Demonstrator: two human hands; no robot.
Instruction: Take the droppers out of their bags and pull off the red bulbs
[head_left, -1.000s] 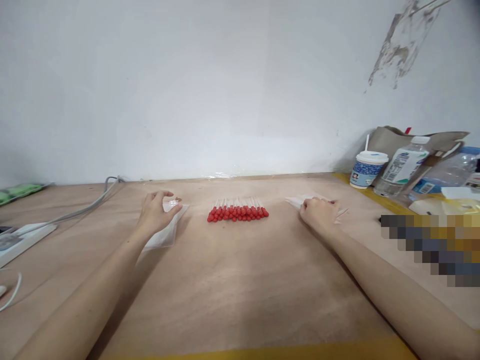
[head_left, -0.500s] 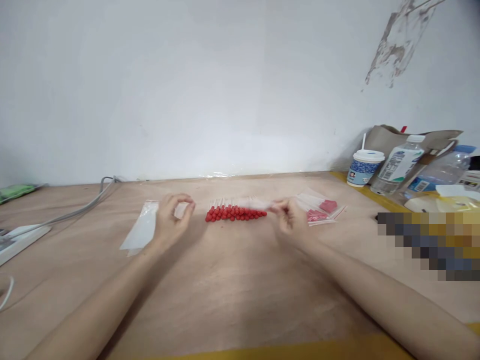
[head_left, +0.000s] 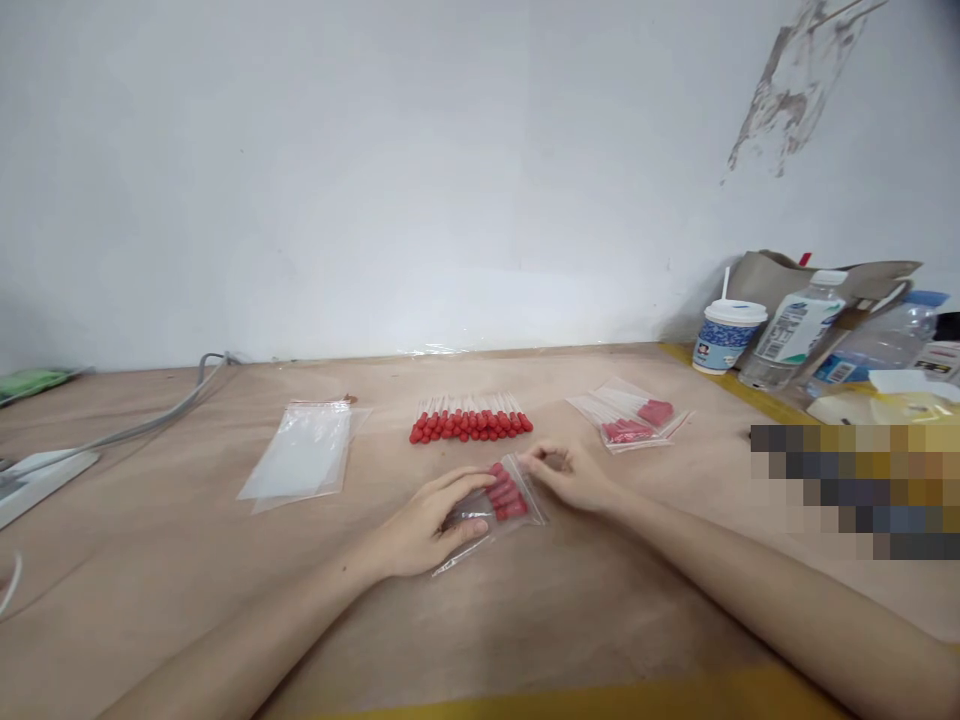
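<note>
The person's left hand (head_left: 429, 518) lies over a clear bag (head_left: 508, 494), its thumb and fingers parted along the packed red heads; how firmly it grips cannot be told. The right hand (head_left: 571, 482) has thumb and forefinger drawn together at the far corner of the bag's zip end, apparently pinching it, other fingers curled. The bag lies tilted on the near side of the row of red-tipped sticks (head_left: 471, 427), apart from it.

The bag looks light, thin and slippery, likely to crumple, while the thin sticks inside should be stiffer and might bend or snap if squeezed. The plastic edge beside the zip seems the best place to hold, with a flat palm steadying the bundle. The left hand hides part of the bag.

Right of the row lie filled bags (head_left: 634, 420), overlapping, just past the right hand. Left of the row is a stack of flat bags (head_left: 304, 452), their slick sheets probably prone to clinging. Farther left run a grey cable (head_left: 161, 412) and a white strip (head_left: 56, 478); well right of the row stand a lidded cup (head_left: 729, 338) and a bottle (head_left: 799, 332), beyond the filled bags.
</note>
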